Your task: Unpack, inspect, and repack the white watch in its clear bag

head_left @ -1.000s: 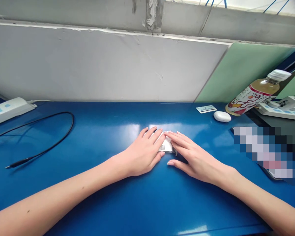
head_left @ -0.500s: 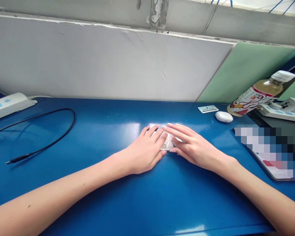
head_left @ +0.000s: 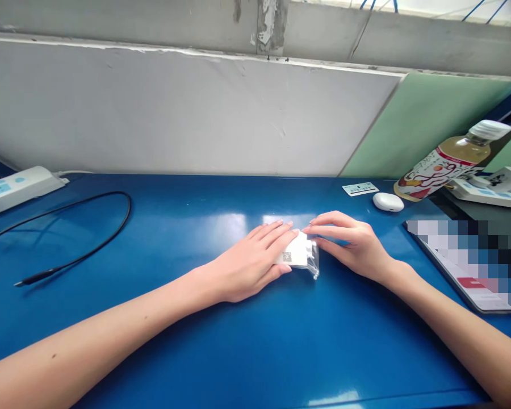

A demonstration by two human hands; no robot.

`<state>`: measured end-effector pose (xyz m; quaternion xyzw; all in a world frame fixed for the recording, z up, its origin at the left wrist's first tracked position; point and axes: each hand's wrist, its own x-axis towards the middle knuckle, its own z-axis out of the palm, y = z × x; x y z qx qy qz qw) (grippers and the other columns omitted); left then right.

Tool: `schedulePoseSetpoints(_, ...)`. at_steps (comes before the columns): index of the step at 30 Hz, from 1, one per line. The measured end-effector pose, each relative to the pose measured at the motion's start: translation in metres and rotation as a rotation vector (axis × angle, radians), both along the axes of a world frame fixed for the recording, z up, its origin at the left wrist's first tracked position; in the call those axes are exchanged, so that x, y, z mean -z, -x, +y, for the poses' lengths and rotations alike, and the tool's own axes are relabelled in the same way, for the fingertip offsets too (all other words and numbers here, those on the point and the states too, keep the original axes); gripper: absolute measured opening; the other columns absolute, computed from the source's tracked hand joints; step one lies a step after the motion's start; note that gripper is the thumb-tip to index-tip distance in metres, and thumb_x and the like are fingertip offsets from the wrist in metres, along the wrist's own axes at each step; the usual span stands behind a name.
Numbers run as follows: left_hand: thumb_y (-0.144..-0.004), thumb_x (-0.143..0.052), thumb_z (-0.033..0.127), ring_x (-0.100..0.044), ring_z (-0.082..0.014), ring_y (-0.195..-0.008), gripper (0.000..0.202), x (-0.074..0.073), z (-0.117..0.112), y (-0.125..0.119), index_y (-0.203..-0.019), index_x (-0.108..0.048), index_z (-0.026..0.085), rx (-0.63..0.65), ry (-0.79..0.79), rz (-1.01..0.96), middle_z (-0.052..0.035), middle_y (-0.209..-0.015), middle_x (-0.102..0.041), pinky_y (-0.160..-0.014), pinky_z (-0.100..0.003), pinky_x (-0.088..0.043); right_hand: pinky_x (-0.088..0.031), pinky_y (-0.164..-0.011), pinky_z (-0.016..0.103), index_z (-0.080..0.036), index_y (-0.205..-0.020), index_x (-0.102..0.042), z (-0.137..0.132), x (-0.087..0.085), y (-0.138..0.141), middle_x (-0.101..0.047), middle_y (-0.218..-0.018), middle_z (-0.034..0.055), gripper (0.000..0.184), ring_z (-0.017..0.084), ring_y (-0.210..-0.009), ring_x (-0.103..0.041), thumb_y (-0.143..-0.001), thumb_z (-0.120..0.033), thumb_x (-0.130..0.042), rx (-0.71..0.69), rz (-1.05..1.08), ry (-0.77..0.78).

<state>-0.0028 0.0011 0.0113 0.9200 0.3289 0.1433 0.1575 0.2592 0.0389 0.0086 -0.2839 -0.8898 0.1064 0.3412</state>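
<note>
1. It looks like a factory workstation: a blue bench (head_left: 238,352) runs along a scuffed grey partition board (head_left: 174,113) and a green panel (head_left: 417,125).
2. A power strip (head_left: 17,188) and a loose black cable (head_left: 89,238) lie on it.

Shows two bare arms over the blue table (head_left: 255,352), unsleeved right back to the table's near edge. On the left forearm (head_left: 123,329), carries two small moles: one close to the table's near edge, one farther in toward its middle. Ends in a slender left hand (head_left: 249,267) and right hand (head_left: 355,247), long-fingered. Bears longish, rounded fingernails (head_left: 295,232) with a pale glossy finish. Shows the right forearm (head_left: 455,335) smooth, likewise bare.
</note>
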Motion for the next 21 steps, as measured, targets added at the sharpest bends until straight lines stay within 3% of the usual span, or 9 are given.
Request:
schedulePoseSetpoints(6,-0.103,-0.04,0.041,-0.036,-0.0311,-0.146,0.061,0.006,0.001,0.002,-0.153,-0.022,0.012,-0.062,-0.005,-0.13,-0.0215,-0.155,-0.038,-0.118,-0.051,-0.034,-0.057,-0.083,0.036,-0.03,-0.097,-0.078,-0.003,-0.019,-0.003,-0.073,-0.096,0.0024,0.018,0.02,-0.09,-0.069,-0.088,-0.017,-0.07,0.08,0.387,0.185)
schedulePoseSetpoints(10,-0.099,-0.048,0.042,-0.031,-0.0338,-0.148,0.072,0.009,-0.001,0.001,-0.154,-0.015,0.009,-0.141,-0.022,-0.099,-0.0257,-0.156,-0.033,-0.118,-0.054,-0.035,-0.059,-0.071,0.033,-0.031,-0.091,-0.08,0.0,-0.02,-0.005,-0.077,-0.086,-0.0002,0.009,0.017,-0.075,-0.069,-0.085,-0.028,-0.075,0.207,0.633,0.495)
schedulePoseSetpoints(15,-0.088,-0.064,0.041,-0.022,-0.0356,-0.151,0.101,0.009,-0.002,0.001,-0.157,0.004,0.012,-0.178,-0.031,-0.114,-0.0253,-0.162,-0.018,-0.118,-0.055,-0.035,-0.06,-0.07,0.033,-0.026,-0.101,-0.079,0.001,-0.011,-0.002,-0.079,-0.092,0.0045,0.027,0.021,-0.083,-0.072,-0.077,-0.039,-0.081,0.236,0.645,0.918)
schedulePoseSetpoints(18,-0.083,-0.067,0.036,-0.017,-0.0343,-0.152,0.109,0.005,-0.002,0.001,-0.157,0.009,0.015,-0.104,-0.049,-0.134,-0.0217,-0.165,-0.012,-0.12,-0.053,-0.031,-0.059,-0.076,0.031,-0.024,-0.104,-0.078,-0.003,-0.007,0.004,-0.079,-0.098,0.0057,0.031,0.021,-0.09,-0.073,-0.078,-0.04,-0.08,0.224,0.621,1.018)
schedulePoseSetpoints(21,-0.077,-0.065,0.032,-0.015,-0.0345,-0.153,0.107,0.0,-0.002,0.002,-0.158,0.002,0.014,0.0,-0.056,-0.106,-0.0201,-0.165,-0.015,-0.121,-0.054,-0.026,-0.059,-0.077,0.029,-0.023,-0.105,-0.077,-0.007,-0.004,0.011,-0.079,-0.101,0.006,0.031,0.02,-0.093,-0.073,-0.079,-0.04,-0.079,0.24,0.617,1.068)
